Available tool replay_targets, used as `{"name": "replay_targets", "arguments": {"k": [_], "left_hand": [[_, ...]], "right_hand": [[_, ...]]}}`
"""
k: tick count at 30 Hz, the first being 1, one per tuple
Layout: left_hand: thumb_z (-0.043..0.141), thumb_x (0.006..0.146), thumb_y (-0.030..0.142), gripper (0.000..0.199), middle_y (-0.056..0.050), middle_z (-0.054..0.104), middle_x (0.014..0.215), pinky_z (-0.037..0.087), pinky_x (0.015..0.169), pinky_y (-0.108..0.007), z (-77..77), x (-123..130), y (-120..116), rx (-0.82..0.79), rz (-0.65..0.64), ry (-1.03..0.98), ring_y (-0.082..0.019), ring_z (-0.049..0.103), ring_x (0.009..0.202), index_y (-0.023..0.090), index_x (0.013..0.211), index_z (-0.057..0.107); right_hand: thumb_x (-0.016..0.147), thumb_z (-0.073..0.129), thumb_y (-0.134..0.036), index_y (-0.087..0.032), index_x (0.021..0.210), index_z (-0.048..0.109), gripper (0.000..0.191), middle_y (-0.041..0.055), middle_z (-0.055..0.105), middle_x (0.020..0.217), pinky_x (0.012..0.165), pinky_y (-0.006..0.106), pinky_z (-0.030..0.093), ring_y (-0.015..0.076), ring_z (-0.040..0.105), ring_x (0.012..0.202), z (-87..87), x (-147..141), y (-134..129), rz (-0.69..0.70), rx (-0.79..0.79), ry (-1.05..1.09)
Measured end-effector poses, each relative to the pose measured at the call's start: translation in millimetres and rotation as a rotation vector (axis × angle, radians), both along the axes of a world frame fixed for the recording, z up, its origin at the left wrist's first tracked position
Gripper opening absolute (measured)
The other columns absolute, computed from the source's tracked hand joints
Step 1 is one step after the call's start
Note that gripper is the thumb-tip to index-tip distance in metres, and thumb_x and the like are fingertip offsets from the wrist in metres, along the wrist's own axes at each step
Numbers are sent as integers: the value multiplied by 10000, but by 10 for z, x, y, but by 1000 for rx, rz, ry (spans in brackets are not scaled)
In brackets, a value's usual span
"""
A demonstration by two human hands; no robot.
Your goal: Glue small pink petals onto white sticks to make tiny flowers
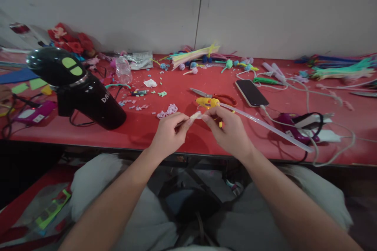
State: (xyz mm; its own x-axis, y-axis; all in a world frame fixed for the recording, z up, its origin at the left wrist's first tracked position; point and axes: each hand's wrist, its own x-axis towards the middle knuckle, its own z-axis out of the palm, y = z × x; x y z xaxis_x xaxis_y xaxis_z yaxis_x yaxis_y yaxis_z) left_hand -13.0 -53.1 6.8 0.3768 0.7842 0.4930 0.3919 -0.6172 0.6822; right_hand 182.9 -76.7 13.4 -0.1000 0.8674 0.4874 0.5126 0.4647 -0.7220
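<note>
My left hand [171,131] is closed in a pinch on a small cream fuzzy piece [194,116], which looks like twisted pipe cleaner. My right hand [228,131] pinches at the other side of it, where a pale pinkish bit shows between the hands; what exactly its fingertips grip is too small to make out. Just behind the right hand lies a yellow glue gun [207,102] with a long clear glue stick [265,124], its handle partly covered by the hand. Scissors with red handles [225,99] rest beyond it. Short lilac pieces [167,111] are heaped near my left hand.
A black tumbler-shaped device [94,98] stands at left. To the right are a phone [251,93] on a white cable and a purple power strip [294,127] with plugs. Pipe cleaners [194,55] and small pompom shapes line the wall. The red table's front edge is close.
</note>
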Motion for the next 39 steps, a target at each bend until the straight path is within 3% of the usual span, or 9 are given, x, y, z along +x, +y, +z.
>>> {"name": "replay_targets", "arguments": {"k": [15,19,27,39], "left_hand": [[581,1016,295,265,8,573,660,367,583,-267,-2,-13,12,21,-26,18,-126,490,600,183,795,674],[586,1019,305,275,9,576,659,363,586,-268,19,-1,17,13,-19,18,-122,488,602,176,794,678],[596,1016,280,289,30,526,628,337,562,-249,54,-23,18,5,-27,-1,-105,458,586,172,750,628],[613,1015,232,251,38,555,646,352,573,-231,62,-38,16,48,-49,2,-89,468,594,165,775,641]], "right_hand": [[939,677,-282,-216,811,628,152,23,681,766,614,307,459,156,587,662,-29,-3,11,-106,84,-23],[975,625,-308,-202,830,647,181,20,685,752,603,298,478,142,601,635,20,5,-13,-117,38,68],[936,676,-338,-193,973,761,172,53,793,906,685,304,573,175,723,768,-4,-29,-43,-47,-90,163],[915,693,-347,-183,961,779,191,64,812,902,701,323,601,197,756,784,-16,-67,-63,-8,-169,279]]}}
